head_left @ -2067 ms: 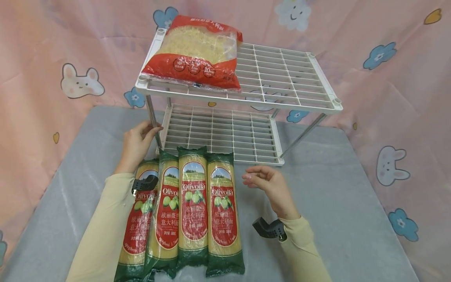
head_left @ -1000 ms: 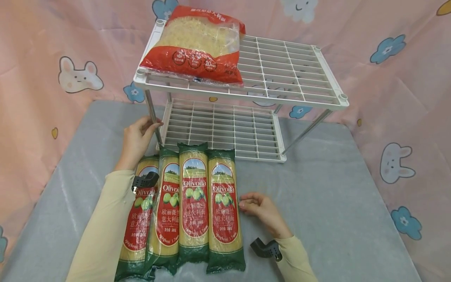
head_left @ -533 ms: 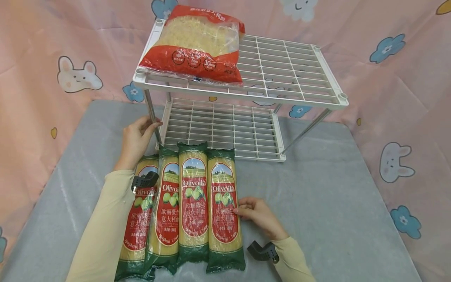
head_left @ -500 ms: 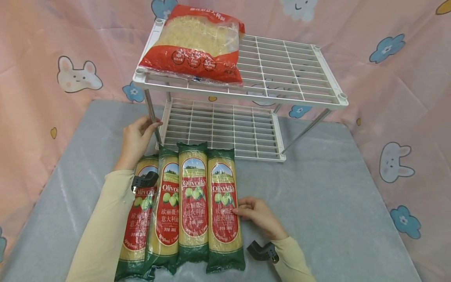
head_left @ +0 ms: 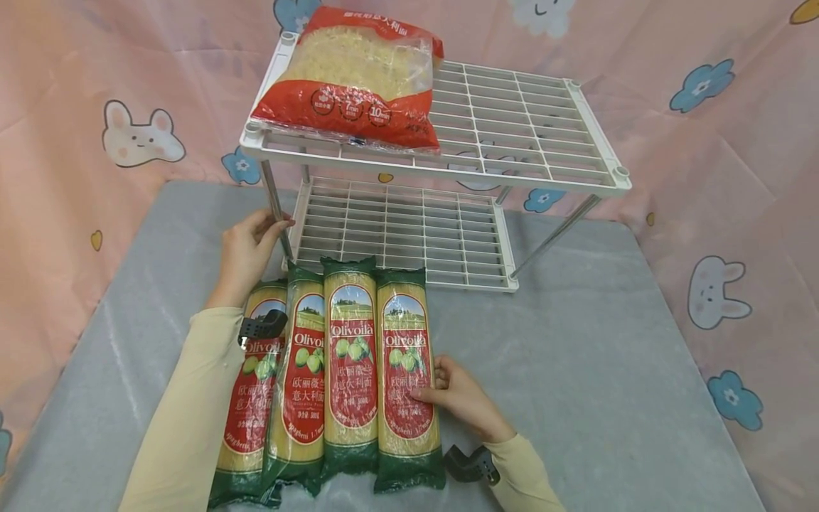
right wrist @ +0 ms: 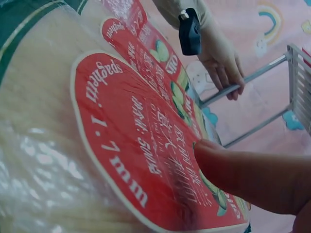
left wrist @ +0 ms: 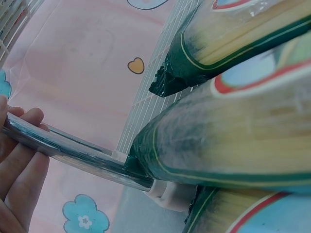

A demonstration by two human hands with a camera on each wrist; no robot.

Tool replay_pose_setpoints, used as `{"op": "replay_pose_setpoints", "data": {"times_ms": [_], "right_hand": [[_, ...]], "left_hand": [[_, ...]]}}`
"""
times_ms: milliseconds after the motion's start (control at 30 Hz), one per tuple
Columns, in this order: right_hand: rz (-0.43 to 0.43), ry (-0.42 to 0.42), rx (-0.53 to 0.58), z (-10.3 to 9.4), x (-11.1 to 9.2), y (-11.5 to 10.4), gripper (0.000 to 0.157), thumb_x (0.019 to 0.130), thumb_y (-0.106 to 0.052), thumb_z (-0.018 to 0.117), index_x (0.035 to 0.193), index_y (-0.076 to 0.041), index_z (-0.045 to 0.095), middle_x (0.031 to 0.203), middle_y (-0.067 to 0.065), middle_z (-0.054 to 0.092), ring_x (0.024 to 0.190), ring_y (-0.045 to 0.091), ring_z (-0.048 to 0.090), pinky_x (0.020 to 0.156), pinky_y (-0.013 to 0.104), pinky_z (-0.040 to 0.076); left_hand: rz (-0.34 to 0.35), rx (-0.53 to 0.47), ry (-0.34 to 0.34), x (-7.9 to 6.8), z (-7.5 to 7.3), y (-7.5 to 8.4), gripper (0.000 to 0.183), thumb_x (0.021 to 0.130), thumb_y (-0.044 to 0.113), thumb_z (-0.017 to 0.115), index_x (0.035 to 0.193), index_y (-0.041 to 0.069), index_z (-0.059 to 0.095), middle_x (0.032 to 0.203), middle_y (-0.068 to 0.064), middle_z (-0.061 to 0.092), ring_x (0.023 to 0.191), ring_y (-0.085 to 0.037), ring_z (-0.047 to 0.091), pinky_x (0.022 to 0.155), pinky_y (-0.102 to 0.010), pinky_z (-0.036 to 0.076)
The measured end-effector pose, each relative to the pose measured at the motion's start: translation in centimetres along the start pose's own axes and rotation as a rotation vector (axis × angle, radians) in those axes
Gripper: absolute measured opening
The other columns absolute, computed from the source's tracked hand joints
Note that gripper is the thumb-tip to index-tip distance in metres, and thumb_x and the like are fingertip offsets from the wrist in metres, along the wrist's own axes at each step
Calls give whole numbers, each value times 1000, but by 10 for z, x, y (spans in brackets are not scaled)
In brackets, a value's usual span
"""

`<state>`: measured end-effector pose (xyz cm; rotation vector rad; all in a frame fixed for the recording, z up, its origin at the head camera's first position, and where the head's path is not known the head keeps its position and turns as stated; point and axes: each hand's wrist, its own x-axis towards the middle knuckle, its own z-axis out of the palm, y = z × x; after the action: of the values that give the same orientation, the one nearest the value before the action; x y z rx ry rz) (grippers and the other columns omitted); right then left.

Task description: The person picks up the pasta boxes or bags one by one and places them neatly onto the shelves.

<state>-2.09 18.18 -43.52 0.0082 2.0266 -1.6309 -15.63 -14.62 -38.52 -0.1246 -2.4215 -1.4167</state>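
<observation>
My left hand (head_left: 244, 250) grips the front left metal post (head_left: 271, 190) of a white two-tier rack; the left wrist view shows its fingers (left wrist: 24, 177) wrapped round the shiny post. Several spaghetti packets with green ends and red Olivoilà labels lie side by side in front of the rack. At the rightmost spaghetti packet (head_left: 408, 442), my right hand (head_left: 470, 400) holds the right edge, thumb on the label and the other fingers along the side, partly hidden. In the right wrist view the thumb (right wrist: 248, 172) presses on the red label.
A red and clear bag of pasta (head_left: 358, 71) lies on the left of the upper shelf (head_left: 512, 121). Below it is the lower shelf (head_left: 403, 227), with the packets' top ends at its front edge. A grey cloth (head_left: 608, 370) covers the table before a pink patterned curtain (head_left: 723, 178).
My right hand has come down and left from beside the packets to the rightmost spaghetti packet, its thumb now over the label. My left hand has stayed on the post.
</observation>
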Motion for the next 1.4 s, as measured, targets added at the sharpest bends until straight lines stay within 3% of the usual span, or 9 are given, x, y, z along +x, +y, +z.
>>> {"op": "replay_pose_setpoints", "data": {"times_ms": [400,633,900,1400], "right_hand": [[5,31,158,3,2,5,44,80,-1,68,114,15,44,92,13,68,75,15,64,75,30,52],[19,24,160,5,1,7,37,80,-3,69,107,16,53,83,9,69,69,13,64,71,28,53],[-9,-23,116,9,-1,10,57,78,-3,72,123,15,41,100,13,63,83,18,63,78,32,52],[15,51,276,11,-1,17,51,76,4,69,118,16,44,92,11,68,77,17,66,72,31,54]], "left_hand": [[-3,4,0,1,0,-1,25,97,17,55,108,-4,64,109,-18,67,106,-32,62,92,-45,47],[0,-3,0,0,0,1,25,97,16,54,109,-4,63,109,-20,66,107,-32,61,93,-44,47],[-3,-4,3,0,0,0,25,97,16,55,109,-4,63,109,-19,67,107,-31,62,92,-44,48],[0,2,0,0,-1,-1,26,97,18,55,109,-3,64,109,-18,67,107,-31,62,92,-44,48]]}}
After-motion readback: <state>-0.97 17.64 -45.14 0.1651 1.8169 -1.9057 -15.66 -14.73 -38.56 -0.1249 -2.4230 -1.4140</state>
